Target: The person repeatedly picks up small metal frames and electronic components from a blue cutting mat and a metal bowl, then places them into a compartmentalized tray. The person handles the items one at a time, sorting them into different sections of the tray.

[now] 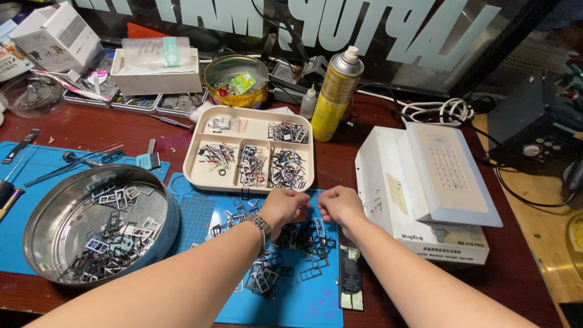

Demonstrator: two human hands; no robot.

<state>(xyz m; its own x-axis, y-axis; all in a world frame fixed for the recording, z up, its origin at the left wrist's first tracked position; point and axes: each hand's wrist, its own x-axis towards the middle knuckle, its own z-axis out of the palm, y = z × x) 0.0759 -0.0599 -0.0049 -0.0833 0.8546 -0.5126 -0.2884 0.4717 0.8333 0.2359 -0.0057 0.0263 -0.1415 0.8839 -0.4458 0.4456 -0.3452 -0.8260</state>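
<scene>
Both hands are held together in the middle of the frame, over a heap of small metal frames (pixel 291 243) spread on the blue mat (pixel 303 304). The left hand (pixel 284 206), with a watch at the wrist, is curled, its fingertips pinched toward the right hand (pixel 340 205), whose fingers are likewise bent inward. Something small seems to be gripped between them, but what it is cannot be told.

Just above the hands a beige tray (pixel 200 176) is seen, its compartments filled with sorted frames. At lower left a round tin (pixel 42 243) holds more of them.

A piece could easily be dropped back into the heap and lost among its like. The tray's near edge could be knocked by the knuckles, so that the sorted compartments are mixed.
</scene>
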